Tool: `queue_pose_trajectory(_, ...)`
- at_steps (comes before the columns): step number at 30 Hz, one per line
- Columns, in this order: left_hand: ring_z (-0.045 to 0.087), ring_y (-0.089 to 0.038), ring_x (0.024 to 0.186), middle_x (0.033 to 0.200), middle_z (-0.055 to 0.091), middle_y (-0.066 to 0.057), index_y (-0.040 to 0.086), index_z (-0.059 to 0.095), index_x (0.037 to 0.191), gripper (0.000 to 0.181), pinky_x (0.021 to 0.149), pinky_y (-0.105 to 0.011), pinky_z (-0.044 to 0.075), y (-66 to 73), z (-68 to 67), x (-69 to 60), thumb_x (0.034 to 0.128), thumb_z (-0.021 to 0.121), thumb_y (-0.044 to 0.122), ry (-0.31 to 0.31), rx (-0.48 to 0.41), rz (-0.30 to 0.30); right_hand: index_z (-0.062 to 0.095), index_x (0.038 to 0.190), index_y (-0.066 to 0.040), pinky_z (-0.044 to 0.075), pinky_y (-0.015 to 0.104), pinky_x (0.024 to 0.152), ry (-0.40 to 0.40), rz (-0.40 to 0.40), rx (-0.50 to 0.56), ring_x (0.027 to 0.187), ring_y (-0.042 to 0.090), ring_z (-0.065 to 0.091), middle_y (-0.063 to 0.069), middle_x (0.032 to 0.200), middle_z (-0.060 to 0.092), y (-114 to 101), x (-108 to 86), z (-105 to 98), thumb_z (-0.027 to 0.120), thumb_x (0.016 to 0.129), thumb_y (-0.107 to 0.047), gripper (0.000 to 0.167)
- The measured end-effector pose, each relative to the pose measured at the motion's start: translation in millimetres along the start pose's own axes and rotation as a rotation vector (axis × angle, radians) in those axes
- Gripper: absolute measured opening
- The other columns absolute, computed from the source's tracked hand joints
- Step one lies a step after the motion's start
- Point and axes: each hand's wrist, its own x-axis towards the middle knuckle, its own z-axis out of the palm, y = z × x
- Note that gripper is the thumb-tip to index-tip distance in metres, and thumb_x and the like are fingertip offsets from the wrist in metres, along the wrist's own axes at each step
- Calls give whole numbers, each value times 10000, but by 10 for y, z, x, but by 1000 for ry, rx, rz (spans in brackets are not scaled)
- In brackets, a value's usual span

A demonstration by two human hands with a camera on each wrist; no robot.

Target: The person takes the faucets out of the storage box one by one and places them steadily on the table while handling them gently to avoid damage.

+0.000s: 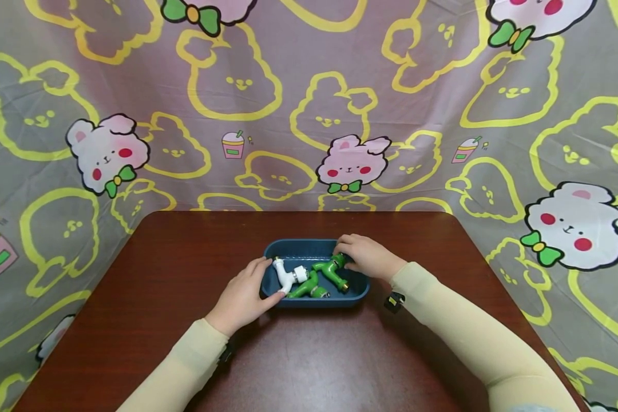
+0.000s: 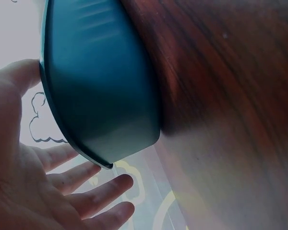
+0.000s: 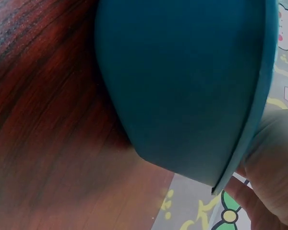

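A dark blue oblong plastic basin (image 1: 314,302) stands on the table with three taps inside. The white tap (image 1: 286,277) lies at the left end. One green tap (image 1: 309,286) lies near the front middle, and another green tap (image 1: 333,273) is at the right. My left hand (image 1: 244,292) rests against the basin's left end, thumb on the rim and fingers fairly straight, as the left wrist view also shows. My right hand (image 1: 368,254) reaches over the right rim, its fingers and thumb about the handle end of the right green tap. In the right wrist view the basin wall hides the fingertips.
The brown wooden table (image 1: 185,246) runs back to a patterned cloth (image 1: 298,114) that hangs behind it and on both sides. Small dark devices (image 1: 393,301) are strapped at the wrists.
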Motion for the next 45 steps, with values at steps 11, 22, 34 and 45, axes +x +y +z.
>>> queue_pose_trajectory(11,550,-394,1349,1553,457,-203,45,458,1523,837,1073,-557,490,16,-16,-9,901,756,518,-11,-9,-10,713,1229,-133,531,417,1047,-37,-7,-49,1152,232,620,66,1260,652,-52,28,4,855,851,-142,403)
queue_pose_trajectory(22,544,-397,1354,1558,449,-204,44,462,1521,829,1075,-558,488,31,-26,-20,903,757,511,-25,-8,-25,716,1243,-128,517,433,1067,-81,21,-87,1161,246,628,75,1268,661,-91,66,-1,846,862,-144,403)
queue_pose_trajectory(34,548,-395,1348,1558,446,-201,49,455,1524,841,1075,-555,490,26,-24,-9,901,752,529,-30,-7,-24,705,1280,-121,509,444,1076,-128,15,-105,1187,263,630,88,1288,668,-102,115,35,842,866,-145,437)
queue_pose_trajectory(45,544,-399,1354,1554,453,-210,33,445,1530,853,1067,-552,494,8,-21,5,906,748,528,-21,6,-8,715,1267,-123,534,392,1043,-153,28,-83,1154,225,633,62,1244,693,-110,194,57,823,884,-132,398)
